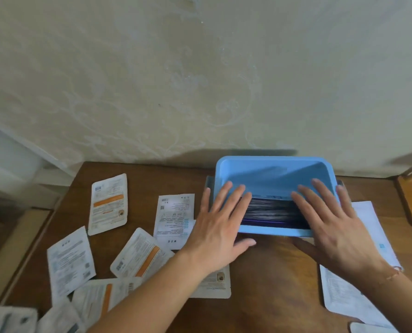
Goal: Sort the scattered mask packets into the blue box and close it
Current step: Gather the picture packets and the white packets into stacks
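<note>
A blue box [272,233] sits at the back right of the wooden table, its blue lid [274,174] tilted up behind it. Dark packets [272,212] stand packed inside. My left hand [221,222] lies flat with straight fingers on the box's left end and over the packets. My right hand [332,219] lies flat on the right end, thumb down along the front. Several white mask packets lie scattered on the table: one with an orange band [109,204], one plain white [173,219], another orange-banded one [141,257] and one at the left [70,260].
More packets lie at the near left corner [99,299], under my left forearm [214,284] and to the right of the box [349,292]. A patterned wall rises right behind the table. The table's left edge [39,239] drops off to a floor.
</note>
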The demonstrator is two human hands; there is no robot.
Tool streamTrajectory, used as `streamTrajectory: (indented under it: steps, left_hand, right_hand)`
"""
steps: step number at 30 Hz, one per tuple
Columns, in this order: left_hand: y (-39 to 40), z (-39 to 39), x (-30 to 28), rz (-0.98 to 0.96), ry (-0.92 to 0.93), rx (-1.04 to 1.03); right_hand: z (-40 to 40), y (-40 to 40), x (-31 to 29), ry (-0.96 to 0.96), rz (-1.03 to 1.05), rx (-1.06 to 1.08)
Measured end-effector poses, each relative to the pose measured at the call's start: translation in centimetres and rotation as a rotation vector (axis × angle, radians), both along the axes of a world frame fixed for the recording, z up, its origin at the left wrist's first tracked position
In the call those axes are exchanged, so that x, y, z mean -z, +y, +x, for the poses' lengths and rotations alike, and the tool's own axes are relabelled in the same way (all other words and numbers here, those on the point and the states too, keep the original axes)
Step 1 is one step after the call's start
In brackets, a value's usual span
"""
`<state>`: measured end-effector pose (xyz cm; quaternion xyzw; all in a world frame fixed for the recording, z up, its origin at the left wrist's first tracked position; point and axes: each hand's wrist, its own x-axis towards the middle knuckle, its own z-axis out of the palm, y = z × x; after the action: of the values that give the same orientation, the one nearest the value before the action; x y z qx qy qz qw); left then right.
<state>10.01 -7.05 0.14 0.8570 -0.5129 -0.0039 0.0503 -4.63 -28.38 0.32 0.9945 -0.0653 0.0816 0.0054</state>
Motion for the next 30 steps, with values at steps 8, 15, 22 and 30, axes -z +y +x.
streamTrajectory:
  steps: [8, 15, 22, 30]
  left_hand:
    - [18.5, 0.7, 2.3, -0.061, 0.217, -0.523]
    - [32.1, -3.4, 5.3, -0.047, 0.277, -0.911]
    - [32.6, -7.2, 8.7, -0.218, 0.235, -0.978]
    - [30.1, -5.4, 9.1, -0.141, 0.185, -1.091]
  right_hand:
    - [-1.8, 15.4, 3.7, -0.261, 0.446, -0.294]
    - [3.3, 26.5, 7.4, 0.141, 0.423, -0.288]
    - [7.8, 30.4, 9.0, 0.16, 0.286, -0.321]
    - [9.6, 29.8, 9.4, 0.028, 0.07, -0.619]
